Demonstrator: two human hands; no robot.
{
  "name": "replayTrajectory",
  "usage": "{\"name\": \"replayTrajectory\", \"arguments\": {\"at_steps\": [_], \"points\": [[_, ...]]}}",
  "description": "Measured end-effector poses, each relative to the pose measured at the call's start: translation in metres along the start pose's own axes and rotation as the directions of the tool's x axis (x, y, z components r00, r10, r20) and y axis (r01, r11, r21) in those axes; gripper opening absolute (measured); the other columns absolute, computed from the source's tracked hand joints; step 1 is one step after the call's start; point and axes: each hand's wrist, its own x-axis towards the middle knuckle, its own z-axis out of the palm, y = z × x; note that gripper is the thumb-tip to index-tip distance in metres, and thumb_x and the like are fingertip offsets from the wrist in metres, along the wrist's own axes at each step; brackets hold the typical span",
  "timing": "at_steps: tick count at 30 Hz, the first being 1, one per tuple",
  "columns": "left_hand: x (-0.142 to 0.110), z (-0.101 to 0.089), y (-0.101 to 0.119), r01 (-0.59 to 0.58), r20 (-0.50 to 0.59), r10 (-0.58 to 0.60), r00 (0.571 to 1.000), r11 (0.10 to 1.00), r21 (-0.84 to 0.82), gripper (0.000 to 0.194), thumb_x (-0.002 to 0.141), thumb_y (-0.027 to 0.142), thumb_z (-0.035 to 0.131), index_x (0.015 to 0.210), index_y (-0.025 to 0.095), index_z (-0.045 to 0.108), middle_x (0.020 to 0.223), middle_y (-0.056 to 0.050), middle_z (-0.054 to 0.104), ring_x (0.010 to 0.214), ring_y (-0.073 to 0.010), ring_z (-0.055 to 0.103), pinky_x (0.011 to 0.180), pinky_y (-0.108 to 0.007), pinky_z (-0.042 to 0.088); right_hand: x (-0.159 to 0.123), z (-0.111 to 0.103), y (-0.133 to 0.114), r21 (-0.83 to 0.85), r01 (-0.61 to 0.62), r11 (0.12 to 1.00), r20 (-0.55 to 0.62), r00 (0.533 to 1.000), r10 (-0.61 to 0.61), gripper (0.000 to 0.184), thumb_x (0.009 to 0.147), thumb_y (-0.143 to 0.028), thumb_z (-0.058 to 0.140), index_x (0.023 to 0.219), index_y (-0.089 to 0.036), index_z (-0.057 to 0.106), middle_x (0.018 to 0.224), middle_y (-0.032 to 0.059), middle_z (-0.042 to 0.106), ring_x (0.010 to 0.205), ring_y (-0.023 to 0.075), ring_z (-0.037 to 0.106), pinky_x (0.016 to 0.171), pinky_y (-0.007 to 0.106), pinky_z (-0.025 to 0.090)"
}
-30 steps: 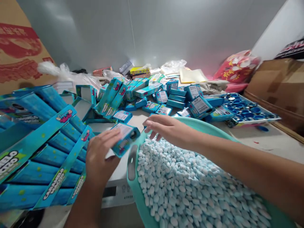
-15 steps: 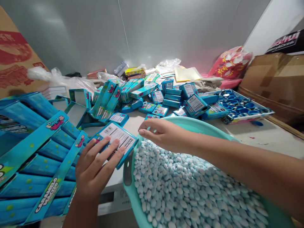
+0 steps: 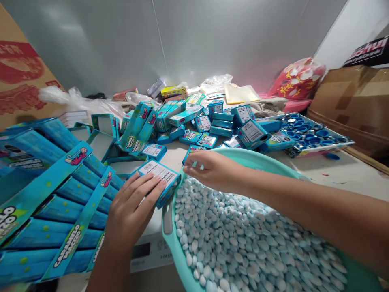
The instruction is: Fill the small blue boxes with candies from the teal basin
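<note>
Left hand on a blue box, right hand over the rim of a candy-filled basin

The person's left hand (image 3: 130,207) lies over a small blue box (image 3: 161,178), fingers spread across its white printed panel and gripping it just beside the grey handle of the teal basin (image 3: 243,154); the thumb is hidden. The right hand (image 3: 209,168) reaches across the basin, fingers curled near its far rim, above pale blue and white candies (image 3: 231,235); whether its fingertips pinch anything, one cannot tell. The two hands are apart. At the left, display cartons (image 3: 48,194) hold rows of blue boxes. Beyond the basin, more blue boxes lie in a loose pile (image 3: 221,121) on the desk (image 3: 349,174), with a tray of blue-rimmed pieces (image 3: 316,136) to the right.
</note>
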Motion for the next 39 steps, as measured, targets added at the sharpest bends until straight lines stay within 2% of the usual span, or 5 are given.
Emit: {"name": "replayTrajectory", "arguments": {"at_steps": [8,13,17,24,39], "points": [[-0.009,0.001,-0.004,0.246,-0.017,-0.252,0.968,0.956,-0.161,0.062,0.081,0.013,0.075,0.138,0.035,0.061,0.126,-0.004,0.071,0.119,-0.0282,0.066,0.111,-0.044,0.049,-0.005,-0.004,-0.004,-0.025,0.025,0.999,0.113,0.993,-0.022,0.024,0.099,-0.033,0.050,0.095,-0.019,0.069,0.099,0.0068,0.070,0.084,0.0182,0.061,0.067,0.028,0.041],[-0.006,-0.002,-0.002,0.656,0.086,-0.745,0.662,0.520,-0.546,0.052,0.075,0.031,0.085,0.119,0.031,0.058,0.119,-0.003,0.065,0.102,-0.0230,0.068,0.081,-0.029,0.059,-0.009,-0.008,-0.005,-0.049,0.213,0.976,0.272,0.943,-0.192,0.023,0.096,-0.036,0.060,0.110,-0.020,0.070,0.114,0.0091,0.066,0.093,0.0211,0.064,0.077,0.031,0.046],[-0.011,-0.008,-0.017,0.762,0.336,-0.750,0.569,0.329,-0.558,0.038,0.074,0.031,0.082,0.105,0.027,0.061,0.109,-0.004,0.067,0.094,-0.0226,0.069,0.071,-0.028,0.059,-0.013,-0.004,-0.008,-0.064,0.291,0.955,0.302,0.917,-0.259,0.041,0.086,-0.048,0.073,0.119,-0.023,0.068,0.115,0.0096,0.065,0.097,0.0253,0.064,0.079,0.034,0.048],[-0.019,-0.013,-0.029,0.759,0.509,-0.646,0.569,0.174,-0.628,0.057,0.078,0.025,0.074,0.132,0.030,0.059,0.125,-0.010,0.068,0.120,-0.0312,0.064,0.091,-0.039,0.059,-0.018,-0.007,-0.015,-0.257,0.321,0.912,0.365,0.906,-0.216,0.039,0.088,-0.052,0.070,0.108,-0.019,0.070,0.106,0.0107,0.065,0.090,0.0266,0.063,0.075,0.037,0.047],[-0.005,0.000,-0.019,0.521,0.053,-0.874,0.483,0.238,-0.820,0.024,0.081,0.024,0.073,0.106,0.023,0.071,0.089,-0.001,0.072,0.090,-0.0194,0.070,0.089,-0.034,0.057,-0.032,0.003,-0.028,-0.081,0.537,0.840,0.490,0.755,-0.435,0.043,0.086,-0.054,0.071,0.118,-0.027,0.066,0.116,0.0068,0.064,0.101,0.0282,0.059,0.084,0.042,0.045]]}}
